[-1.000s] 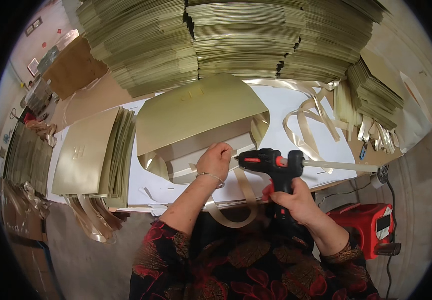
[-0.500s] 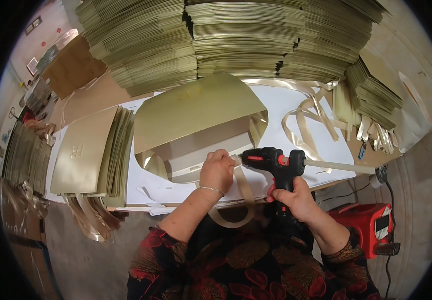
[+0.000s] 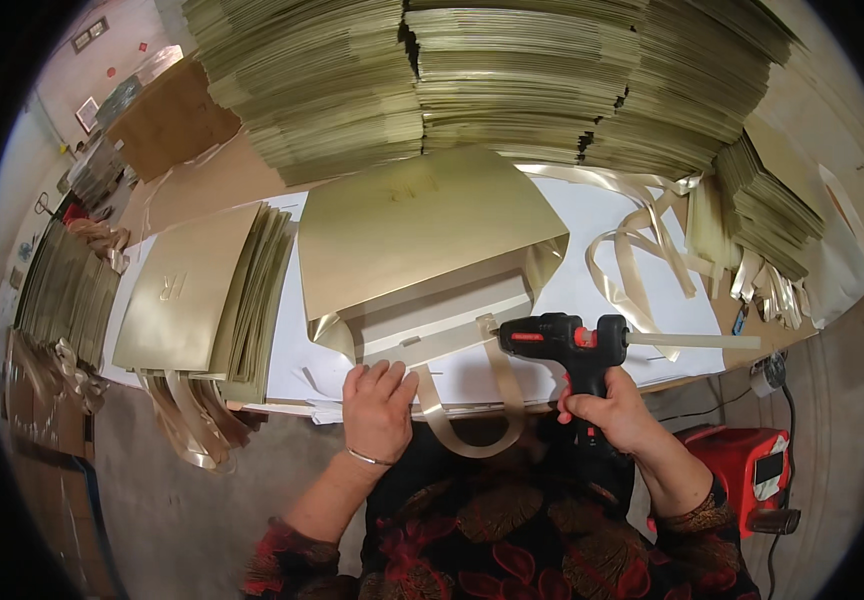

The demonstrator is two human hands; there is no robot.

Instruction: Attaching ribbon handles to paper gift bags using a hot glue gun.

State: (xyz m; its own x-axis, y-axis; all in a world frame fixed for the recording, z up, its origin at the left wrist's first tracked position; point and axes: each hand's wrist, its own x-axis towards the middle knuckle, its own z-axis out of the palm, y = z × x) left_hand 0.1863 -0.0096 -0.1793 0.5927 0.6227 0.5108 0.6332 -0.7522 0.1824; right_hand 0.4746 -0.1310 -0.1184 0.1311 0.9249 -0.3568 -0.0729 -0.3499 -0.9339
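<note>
A gold paper bag [image 3: 422, 225] lies on its side on the table, its mouth toward me and its pale inside showing. A satin ribbon handle [image 3: 479, 447] loops down from its near edge over the table's front. My right hand [image 3: 612, 410] grips a black and red hot glue gun [image 3: 547, 335] with a long glue stick in its back. Its nozzle points left, close to the right end of the ribbon. At the bag's near left edge, beside the ribbon's left end, my left hand [image 3: 379, 415] has its fingers slightly apart, holding nothing visible.
Tall stacks of flat gold bags [image 3: 522, 90] line the back. More gold bags with ribbon handles [image 3: 192, 290] lie at left. Loose ribbons [image 3: 642, 260] lie on the white sheet at right. A red machine [image 3: 732, 465] and a black cable stand below the table's right side.
My left hand has let go near the ribbon's right end and moved left and down. The glue gun stays beside that end. The view has shifted a little, so everything sits further right.
</note>
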